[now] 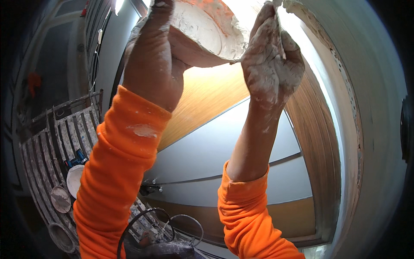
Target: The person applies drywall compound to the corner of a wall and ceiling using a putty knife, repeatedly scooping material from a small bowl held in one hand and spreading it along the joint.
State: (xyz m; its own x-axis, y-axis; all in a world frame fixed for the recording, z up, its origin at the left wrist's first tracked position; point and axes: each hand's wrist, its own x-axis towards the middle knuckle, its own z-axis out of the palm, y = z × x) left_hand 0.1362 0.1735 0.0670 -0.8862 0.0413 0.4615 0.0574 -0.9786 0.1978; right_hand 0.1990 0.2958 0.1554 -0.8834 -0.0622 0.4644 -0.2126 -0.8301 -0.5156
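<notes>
Both my forearms, in orange sleeves, reach up toward the top of the view. My left hand (153, 64) is wrapped round the side of a bowl (202, 32), orange where bare and thickly smeared with pale plaster. My right hand (272, 60), coated in the same plaster, is closed beside the bowl's right edge. A thin, plaster-covered blade-like tool (279, 32) stands up from its fingers, seen nearly edge-on. Its exact kind cannot be made out, and its upper end lies beside the rough plastered edge (308, 15) of the wall opening.
At lower left lies a slatted, plaster-splashed platform (41, 159) with a blue cordless drill (77, 159), a white bucket (74, 179) and round containers (60, 199). A black cable (166, 210) loops below. A wood-and-white panelled door (233, 151) stands behind; a wall (379, 129) rises right.
</notes>
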